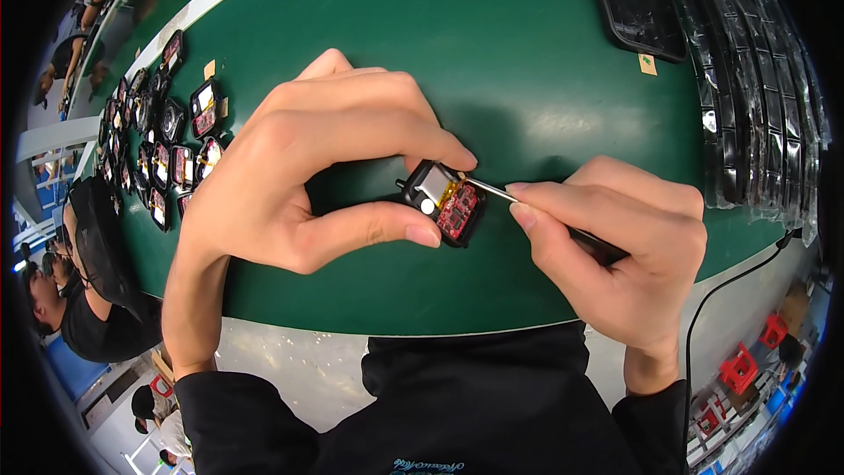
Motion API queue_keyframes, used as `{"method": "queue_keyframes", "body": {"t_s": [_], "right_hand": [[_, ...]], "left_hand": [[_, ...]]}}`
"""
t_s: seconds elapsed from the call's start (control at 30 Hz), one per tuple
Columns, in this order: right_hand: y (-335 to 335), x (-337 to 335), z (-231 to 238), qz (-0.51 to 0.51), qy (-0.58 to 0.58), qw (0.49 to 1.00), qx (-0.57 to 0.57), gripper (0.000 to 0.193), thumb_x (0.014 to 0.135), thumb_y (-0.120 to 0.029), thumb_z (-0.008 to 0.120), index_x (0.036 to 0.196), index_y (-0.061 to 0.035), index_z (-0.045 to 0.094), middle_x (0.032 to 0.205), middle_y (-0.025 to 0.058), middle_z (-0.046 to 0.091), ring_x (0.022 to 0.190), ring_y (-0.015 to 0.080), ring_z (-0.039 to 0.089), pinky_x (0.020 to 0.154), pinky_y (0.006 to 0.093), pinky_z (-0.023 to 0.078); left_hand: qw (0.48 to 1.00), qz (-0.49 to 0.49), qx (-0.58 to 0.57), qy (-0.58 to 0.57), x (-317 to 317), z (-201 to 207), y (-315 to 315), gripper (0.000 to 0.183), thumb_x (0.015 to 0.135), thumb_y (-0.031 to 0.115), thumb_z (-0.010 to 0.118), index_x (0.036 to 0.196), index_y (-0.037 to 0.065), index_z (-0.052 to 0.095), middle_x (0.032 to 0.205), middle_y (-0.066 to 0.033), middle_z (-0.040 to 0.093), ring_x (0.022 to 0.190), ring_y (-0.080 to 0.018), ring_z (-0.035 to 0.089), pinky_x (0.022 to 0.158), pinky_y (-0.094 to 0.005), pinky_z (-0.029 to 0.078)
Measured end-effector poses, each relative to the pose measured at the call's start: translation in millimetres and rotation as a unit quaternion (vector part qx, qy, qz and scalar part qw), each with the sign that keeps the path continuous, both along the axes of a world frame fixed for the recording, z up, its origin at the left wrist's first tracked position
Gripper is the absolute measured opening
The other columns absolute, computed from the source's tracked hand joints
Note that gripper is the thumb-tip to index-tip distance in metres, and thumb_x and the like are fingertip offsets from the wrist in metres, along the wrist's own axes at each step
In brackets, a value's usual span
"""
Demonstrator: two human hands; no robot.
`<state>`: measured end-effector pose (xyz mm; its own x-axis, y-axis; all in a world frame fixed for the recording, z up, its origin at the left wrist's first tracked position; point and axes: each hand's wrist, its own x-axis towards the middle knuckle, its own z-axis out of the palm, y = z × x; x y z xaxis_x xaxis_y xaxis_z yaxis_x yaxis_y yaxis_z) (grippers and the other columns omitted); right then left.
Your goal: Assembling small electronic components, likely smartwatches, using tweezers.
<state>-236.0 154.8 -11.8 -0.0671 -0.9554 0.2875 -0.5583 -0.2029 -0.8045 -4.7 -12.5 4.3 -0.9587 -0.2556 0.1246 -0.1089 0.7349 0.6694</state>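
Note:
Between the thumb and fingertips of my left hand (308, 154) is a small black device housing (468, 227), held tilted above the green table. Its back is off, showing a red circuit board (457, 211), a silver battery cell (434, 181), yellow tape and a round white part (428, 207). My right hand (620, 233) is closed in a pinch on slim tweezers (501, 191) with silver points and a dark body. Their points touch or nearly touch the upper right edge of the housing, by the yellow tape; the exact contact is too small to tell.
Several similar opened housings (160, 163) lie in a cluster on the table's (527, 44) left side. A black tray (635, 0) lies at the far right, beside stacked black trays in clear plastic (756, 79). A black cable (712, 295) hangs off the right edge. Another person (97, 317) sits at left.

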Motion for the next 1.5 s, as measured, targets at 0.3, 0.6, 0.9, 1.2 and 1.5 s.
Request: {"method": "queue_keyframes", "body": {"t_s": [0.3,0.6,0.9,1.2,1.5], "right_hand": [[1.9,-3.0,3.3,0.004,-0.015,1.0,0.023,0.02,0.08,0.01,0.082,0.097,0.0028,0.086,0.067,0.0047,0.068,0.054,0.0081,0.056,0.05,0.0251,0.035],[2.1,-2.9,3.4,0.003,-0.033,0.999,0.024,0.02,0.08,0.01,0.081,0.097,0.0027,0.087,0.066,0.0042,0.068,0.053,0.0079,0.056,0.049,0.0249,0.034],[1.8,-3.4,4.7,0.008,-0.025,0.999,0.03,0.021,0.079,0.01,0.081,0.097,0.002,0.087,0.065,0.0044,0.067,0.053,0.0082,0.056,0.049,0.0251,0.034],[0.2,-2.3,0.6,0.016,-0.011,1.0,-0.008,0.02,0.08,0.01,0.081,0.097,0.0011,0.087,0.067,0.0039,0.068,0.053,0.0092,0.056,0.049,0.0255,0.035],[2.8,-3.4,-5.2,0.013,0.0,0.999,-0.039,0.022,0.079,0.01,0.083,0.098,0.0002,0.087,0.066,0.0036,0.067,0.051,0.0085,0.055,0.046,0.0245,0.036]], "left_hand": [[1.0,0.002,0.001,-0.001,0.7,-1.1,0.3,0.061,0.077,0.051,0.092,0.114,0.002,0.084,0.096,-0.0081,0.077,0.084,-0.0219,0.067,0.08,-0.0369,0.034],[1.0,0.009,0.019,-0.005,-0.6,1.1,4.7,0.064,0.076,0.049,0.092,0.116,0.0,0.084,0.097,-0.0091,0.077,0.085,-0.0212,0.066,0.081,-0.0366,0.034],[0.999,0.007,0.033,0.015,-0.6,0.1,7.0,0.063,0.079,0.05,0.09,0.117,0.0,0.085,0.096,-0.0088,0.075,0.084,-0.0209,0.063,0.084,-0.0361,0.036],[1.0,0.004,0.016,0.003,-1.9,1.2,5.9,0.06,0.081,0.053,0.089,0.113,0.002,0.086,0.093,-0.007,0.074,0.082,-0.0213,0.063,0.085,-0.0364,0.037],[1.0,-0.004,0.003,0.019,-1.5,-2.7,5.8,0.057,0.079,0.053,0.09,0.108,0.004,0.087,0.091,-0.0058,0.073,0.079,-0.0209,0.062,0.084,-0.0367,0.038]]}}
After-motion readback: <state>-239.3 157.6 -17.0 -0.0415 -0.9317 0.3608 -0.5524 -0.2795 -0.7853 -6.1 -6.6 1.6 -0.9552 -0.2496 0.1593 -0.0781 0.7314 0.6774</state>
